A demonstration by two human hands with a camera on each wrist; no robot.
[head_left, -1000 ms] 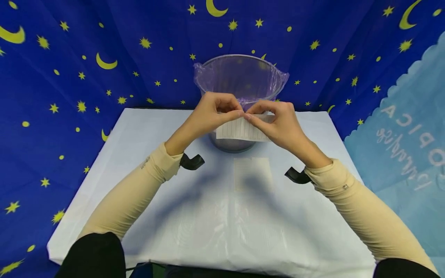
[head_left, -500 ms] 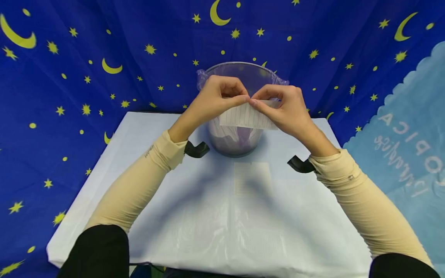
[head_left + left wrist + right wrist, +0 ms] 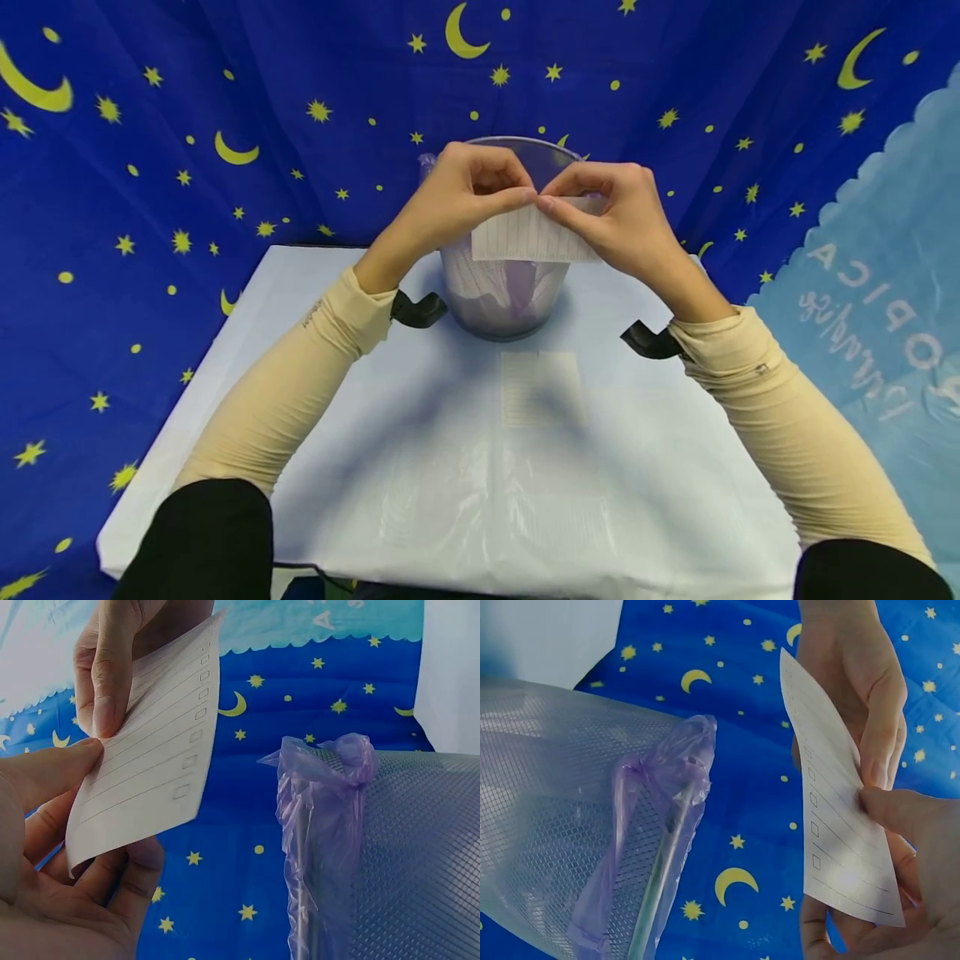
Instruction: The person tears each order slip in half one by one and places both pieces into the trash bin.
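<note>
A sheet of lined checklist paper [image 3: 517, 237], with a row of small boxes along one edge, is held up by both hands. My left hand [image 3: 465, 190] pinches its upper edge between thumb and fingers. Right beside it, thumb almost touching thumb, my right hand [image 3: 621, 218] pinches the same edge. In the left wrist view the paper [image 3: 146, 750] bends slightly and looks whole. Behind and below the hands stands a mesh waste bin [image 3: 495, 310], lined with a thin purple plastic bag [image 3: 322, 817] folded over its rim. The hands hide part of that rim in the head view.
Another pale sheet of paper [image 3: 542, 390] lies flat on the white-covered table [image 3: 420, 492], in front of the bin. A blue curtain [image 3: 300, 183] with yellow moons and stars hangs behind, and a light blue lettered cloth [image 3: 885, 333] at the right.
Both hands have risen with the paper, which now overlaps the bin's upper part. Their pinch stays the same. The head view has shifted slightly.
</note>
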